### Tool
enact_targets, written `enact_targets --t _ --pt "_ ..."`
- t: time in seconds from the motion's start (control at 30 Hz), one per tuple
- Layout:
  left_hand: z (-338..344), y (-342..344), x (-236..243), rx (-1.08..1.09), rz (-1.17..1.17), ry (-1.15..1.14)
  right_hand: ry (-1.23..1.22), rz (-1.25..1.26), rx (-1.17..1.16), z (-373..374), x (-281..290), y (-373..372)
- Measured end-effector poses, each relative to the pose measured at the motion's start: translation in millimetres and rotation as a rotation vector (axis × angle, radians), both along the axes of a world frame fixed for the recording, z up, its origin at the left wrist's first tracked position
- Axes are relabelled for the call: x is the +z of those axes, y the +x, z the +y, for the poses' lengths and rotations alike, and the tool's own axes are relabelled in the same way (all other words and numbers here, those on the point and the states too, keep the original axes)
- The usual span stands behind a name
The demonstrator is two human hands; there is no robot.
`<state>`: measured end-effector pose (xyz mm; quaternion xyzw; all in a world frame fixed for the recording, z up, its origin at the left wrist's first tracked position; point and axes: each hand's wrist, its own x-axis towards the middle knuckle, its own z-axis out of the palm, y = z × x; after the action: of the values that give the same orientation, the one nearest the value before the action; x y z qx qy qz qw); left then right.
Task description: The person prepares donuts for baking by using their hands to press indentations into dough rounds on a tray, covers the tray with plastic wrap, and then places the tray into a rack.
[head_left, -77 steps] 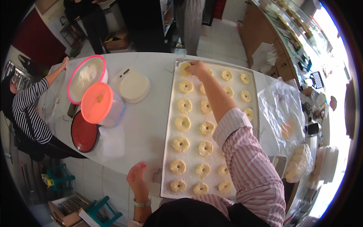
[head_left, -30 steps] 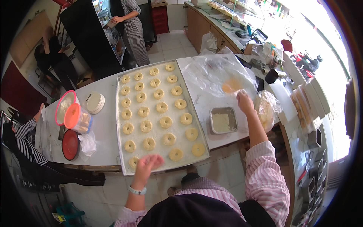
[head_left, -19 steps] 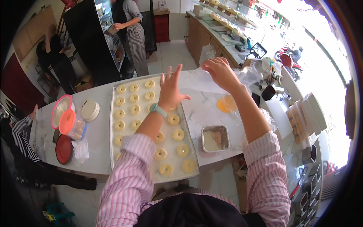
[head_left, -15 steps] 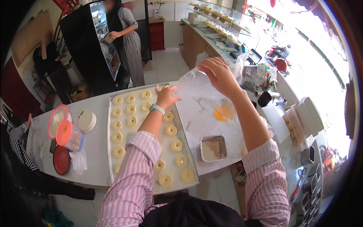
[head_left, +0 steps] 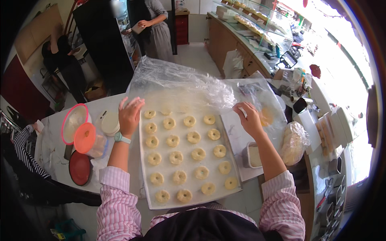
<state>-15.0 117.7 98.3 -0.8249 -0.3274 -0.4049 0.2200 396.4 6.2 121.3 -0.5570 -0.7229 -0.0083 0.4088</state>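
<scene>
At far end of tray (head_left: 165, 158): clear plastic sheet (head_left: 181, 82) spread over dough rings (head_left: 201, 176)

Sheet covers far rows; near rows bare. Can't tell if it touches dough. Right hand (head_left: 250, 118) narrow, pinching near-right corner. Left hand (head_left: 130, 116) at near-left corner, fingers part-curled; blurred, can't tell if pinching. Both sit outside tray's long sides, probably keeps sheet wide. Rings in spaced rows, likely so none stick. Pan (head_left: 246, 156) just right of tray, presumably for easy reach.
</scene>
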Motion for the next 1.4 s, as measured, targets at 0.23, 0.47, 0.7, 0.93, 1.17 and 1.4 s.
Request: enact_targets --t 0.23,0.47,0.7,0.93,1.17,1.4 --pt "-15 -48 -88 -0.027 0.096 -0.333 -0.223 -0.185 -0.059 30 -66 -27" --pt "-45 -47 -126 0.039 0.155 -0.734 -0.395 -0.323 -0.088 21 -118 -15" --pt "-120 -43 -104 0.236 -0.126 -0.819 -0.548 -0.287 -0.491 -7 -102 152" --pt "-119 13 -110 0.186 -0.091 -0.797 -0.586 -0.234 -0.433 -28 -137 196" --pt "-105 164 -110 -0.067 0.212 -0.757 -0.347 -0.385 -0.197 -12 -160 221" --pt "-92 202 -127 -0.016 0.261 -0.791 -0.296 -0.220 -0.260 -25 -160 222"
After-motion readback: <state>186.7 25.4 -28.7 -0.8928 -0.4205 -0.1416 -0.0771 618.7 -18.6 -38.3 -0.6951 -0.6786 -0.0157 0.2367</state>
